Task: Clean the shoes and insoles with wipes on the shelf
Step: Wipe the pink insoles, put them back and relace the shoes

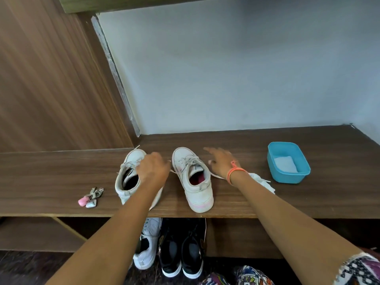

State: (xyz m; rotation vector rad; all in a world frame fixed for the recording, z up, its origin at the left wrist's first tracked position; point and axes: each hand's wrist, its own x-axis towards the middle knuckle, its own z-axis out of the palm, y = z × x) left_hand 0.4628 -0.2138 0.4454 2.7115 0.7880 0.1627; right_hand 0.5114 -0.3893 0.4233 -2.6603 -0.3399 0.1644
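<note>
Our left hand [153, 167] curls its fingers over the laces of one white shoe [128, 177], gripping its upper on the shelf [51, 182]. The other shoe [195, 182] stands between our hands, heel toward us. Our right hand [221, 161] is open, fingers stretched, just right of it; whether it touches the shelf we cannot tell. Beneath that wrist lies a crumpled wipe [262, 181]; further right, a blue tub [287, 177] holding a folded wipe [285, 164]. Keys [90, 197] lie well left of our left hand.
</note>
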